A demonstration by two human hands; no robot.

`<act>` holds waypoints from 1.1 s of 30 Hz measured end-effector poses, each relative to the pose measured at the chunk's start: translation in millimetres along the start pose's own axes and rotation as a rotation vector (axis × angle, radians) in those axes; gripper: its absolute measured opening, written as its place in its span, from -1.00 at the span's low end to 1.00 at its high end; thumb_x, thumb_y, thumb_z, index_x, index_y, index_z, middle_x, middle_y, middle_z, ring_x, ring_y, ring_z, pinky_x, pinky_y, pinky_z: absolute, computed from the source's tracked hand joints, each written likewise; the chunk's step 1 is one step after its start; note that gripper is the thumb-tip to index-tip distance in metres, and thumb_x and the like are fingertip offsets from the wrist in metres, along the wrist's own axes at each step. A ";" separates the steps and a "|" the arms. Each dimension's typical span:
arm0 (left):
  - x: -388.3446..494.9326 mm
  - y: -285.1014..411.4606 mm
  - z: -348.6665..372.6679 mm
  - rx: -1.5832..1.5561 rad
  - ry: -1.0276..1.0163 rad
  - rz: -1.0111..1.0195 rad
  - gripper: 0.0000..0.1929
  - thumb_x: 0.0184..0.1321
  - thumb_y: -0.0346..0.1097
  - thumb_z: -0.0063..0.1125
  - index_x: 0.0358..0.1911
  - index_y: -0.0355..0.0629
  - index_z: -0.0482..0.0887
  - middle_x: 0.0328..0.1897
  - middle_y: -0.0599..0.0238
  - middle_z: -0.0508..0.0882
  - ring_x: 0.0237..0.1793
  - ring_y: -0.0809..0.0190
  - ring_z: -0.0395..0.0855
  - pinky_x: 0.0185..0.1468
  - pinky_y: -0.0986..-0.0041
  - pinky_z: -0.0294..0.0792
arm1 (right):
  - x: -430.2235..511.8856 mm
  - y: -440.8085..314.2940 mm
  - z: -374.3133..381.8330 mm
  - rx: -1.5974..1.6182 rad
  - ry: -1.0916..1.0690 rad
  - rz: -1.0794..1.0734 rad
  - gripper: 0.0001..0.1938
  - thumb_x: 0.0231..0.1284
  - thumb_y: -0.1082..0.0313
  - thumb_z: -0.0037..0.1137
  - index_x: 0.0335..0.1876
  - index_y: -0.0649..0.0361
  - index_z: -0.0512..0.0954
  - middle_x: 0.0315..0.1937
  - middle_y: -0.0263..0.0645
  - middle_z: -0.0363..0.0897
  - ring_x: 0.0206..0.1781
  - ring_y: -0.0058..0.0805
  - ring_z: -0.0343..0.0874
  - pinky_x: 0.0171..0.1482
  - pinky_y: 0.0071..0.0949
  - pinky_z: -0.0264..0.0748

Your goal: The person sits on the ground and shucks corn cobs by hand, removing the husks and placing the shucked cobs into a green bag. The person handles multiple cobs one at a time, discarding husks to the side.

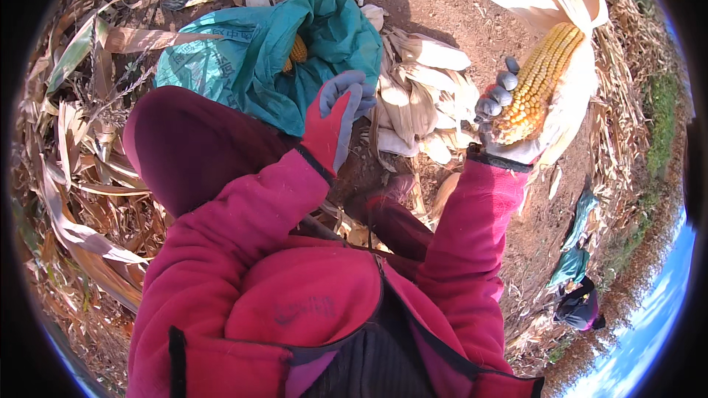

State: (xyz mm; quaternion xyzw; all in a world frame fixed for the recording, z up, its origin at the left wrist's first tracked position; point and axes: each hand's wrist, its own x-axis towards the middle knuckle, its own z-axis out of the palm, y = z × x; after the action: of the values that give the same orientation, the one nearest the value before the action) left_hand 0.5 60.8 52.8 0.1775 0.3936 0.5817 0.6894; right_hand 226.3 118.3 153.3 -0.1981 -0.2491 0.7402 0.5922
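My right hand [498, 99], in a grey-coated work glove, grips an ear of yellow corn [545, 74] near its lower end. Pale dry husk [575, 94] is peeled back from the kernels and hangs behind the ear and above it. My left hand [340, 116] wears a red and grey glove. It is bent in front of the mouth of a green woven sack [221, 55], thumb close to curled fingers; nothing shows in it, though the palm side is partly hidden. Inside the sack mouth, husked yellow cobs [298, 50] are visible.
Pale corn husks [415, 88] lie heaped between the sack and my right arm. Dry stalks and leaves [99, 177] cover the left side. Reddish soil [442, 5] stretches ahead. Another person [578, 304] is bent over at the far right, near green sacks [572, 265].
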 end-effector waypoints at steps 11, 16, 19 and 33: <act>-2.7 45.1 83.2 0.301 -0.599 -0.085 -0.25 -0.10 -0.20 0.48 0.17 -0.33 0.36 0.03 0.18 0.58 0.01 0.28 0.56 0.09 0.44 0.42 | -82.5 115.8 -35.8 -1.126 0.340 -0.067 -0.50 0.39 -0.04 -0.22 0.07 0.34 0.41 -0.22 -0.08 0.58 -0.25 -0.38 0.60 -0.28 -0.46 0.50; -18.4 -3.3 22.5 0.281 -0.494 -0.460 -0.32 -0.04 -0.24 0.41 0.16 -0.34 0.38 0.03 0.21 0.58 0.00 0.28 0.56 0.07 0.45 0.42 | -154.8 124.5 -9.6 -0.907 0.393 0.368 -0.56 0.41 -0.03 -0.15 -0.04 0.27 0.51 -0.30 -0.22 0.62 -0.25 -0.55 0.60 -0.26 -0.61 0.48; -31.9 -15.3 49.9 0.074 -0.592 -0.551 -0.37 0.01 -0.27 0.37 0.16 -0.33 0.38 0.04 0.18 0.58 0.00 0.25 0.57 0.08 0.43 0.42 | -169.1 125.0 2.8 -0.679 0.449 0.174 -0.60 0.38 0.04 -0.04 0.00 0.29 0.48 -0.23 -0.24 0.60 -0.28 -0.58 0.58 -0.28 -0.63 0.48; -71.6 -40.4 -3.2 -0.122 -0.710 -0.868 -0.34 0.16 -0.16 0.21 0.28 -0.26 0.25 -0.01 -0.03 0.60 -0.13 0.00 0.68 -0.13 0.22 0.60 | -181.0 89.1 -14.9 -0.377 0.487 -0.226 -0.49 0.36 0.10 -0.04 0.29 0.24 0.28 0.11 -0.19 0.46 0.11 -0.40 0.50 0.11 -0.39 0.48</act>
State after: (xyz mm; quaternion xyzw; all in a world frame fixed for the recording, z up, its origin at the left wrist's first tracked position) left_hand 23.9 -17.9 46.5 0.1441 0.1401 0.1710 0.9646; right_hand 205.6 -71.9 87.3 -0.4467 -0.2531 0.5415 0.6657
